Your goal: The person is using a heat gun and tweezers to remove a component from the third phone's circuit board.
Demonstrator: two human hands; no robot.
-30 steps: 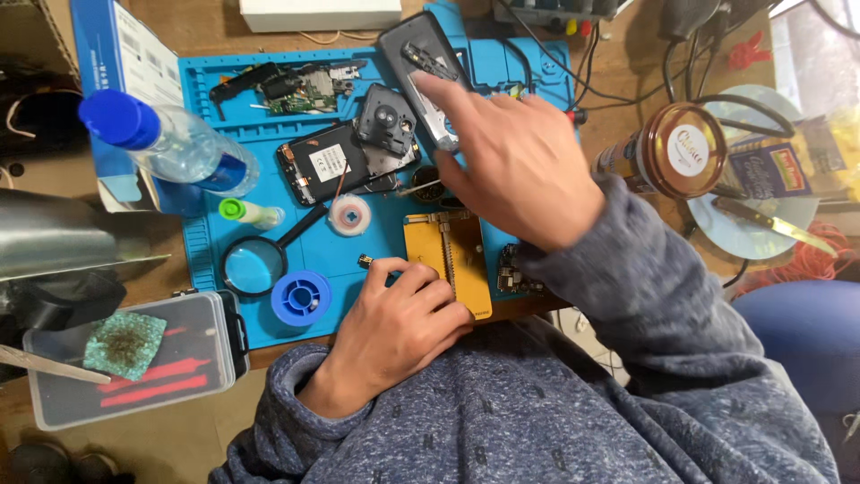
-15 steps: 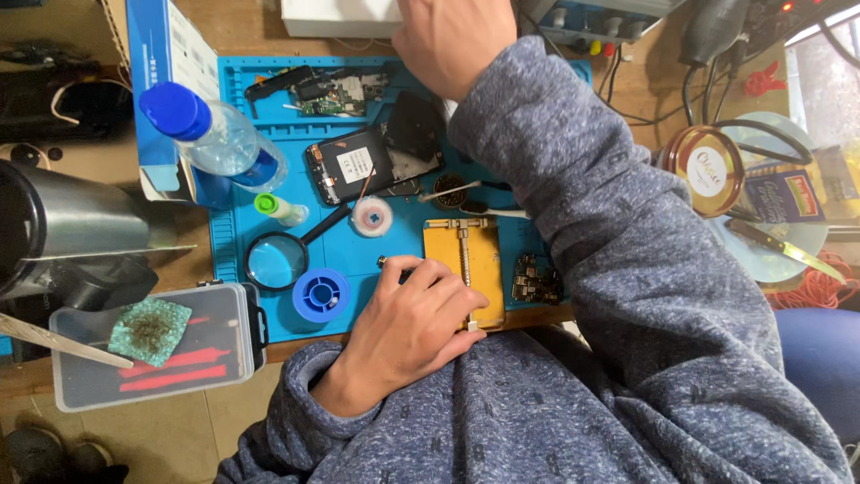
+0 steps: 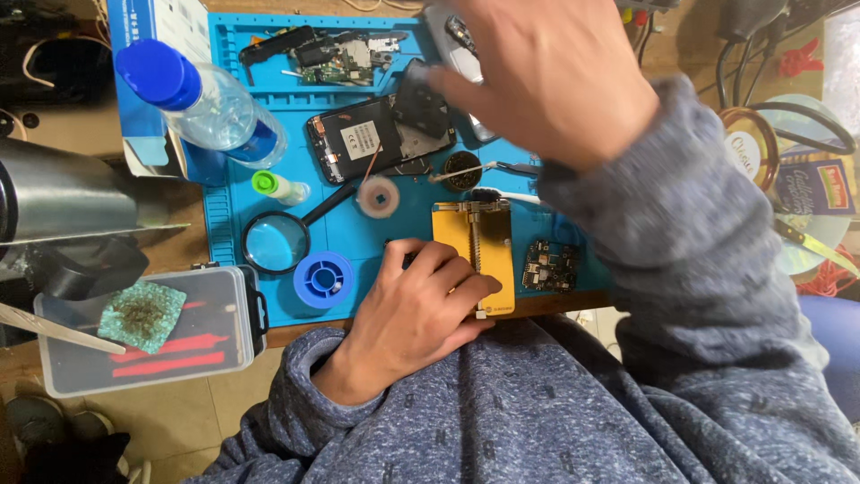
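The left hand rests on the blue mat, its fingers curled loosely together, the tips lying on the yellow board holder, likely to steady it. Whether they pinch anything small I cannot tell.

The right hand is raised above the mat's far edge, blurred, its fingers wrapped around a grey phone part whose end sticks out past the thumb; the grip looks closed so the part can be carried clear of the clutter.

Just beyond the left fingertips sit a tape roll and an opened phone, back up, kept within reach. To the left of the knuckles lie a blue spool and a magnifier. Right of the holder a small circuit board lies bare on the mat, close to the right sleeve.
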